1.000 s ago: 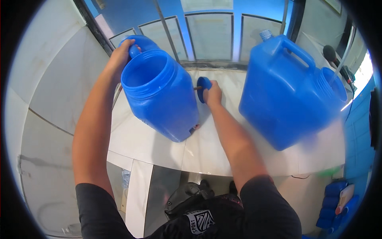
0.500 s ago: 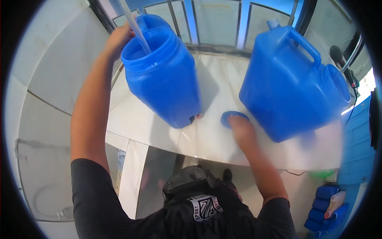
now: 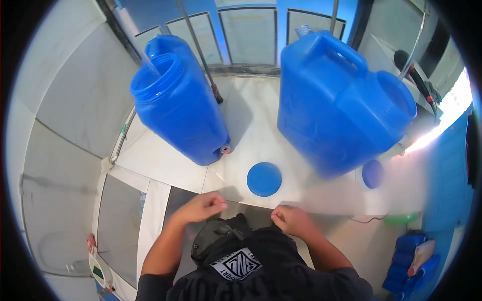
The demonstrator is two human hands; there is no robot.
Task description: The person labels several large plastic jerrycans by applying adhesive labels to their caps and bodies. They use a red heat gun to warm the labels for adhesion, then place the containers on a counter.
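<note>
My left hand [image 3: 202,206] hangs near my waist at the counter's front edge, its fingers curled with nothing visible in them. Close to it on the right, my right hand [image 3: 291,219] is also curled, touching no container. Just beyond both hands a round blue lid [image 3: 264,179] lies flat on the counter. Farther off at the left stands a blue jerry can [image 3: 178,115] with its wide mouth uncovered and a small spout low down. A clear column [image 3: 143,52], tube or water, enters that mouth. A larger blue jerry can [image 3: 331,105], also uncovered, stands on the right.
The pale tiled counter [image 3: 246,128] curves in front of me, with a window behind it. A second blue lid [image 3: 372,174] sits by the right can. Black-handled tools [image 3: 414,75] are at the far right. Blue containers [image 3: 405,258] stand low at the right.
My left hand has left the left can and come back toward my body. My right hand has released the blue lid and drawn back. The view has shifted.
</note>
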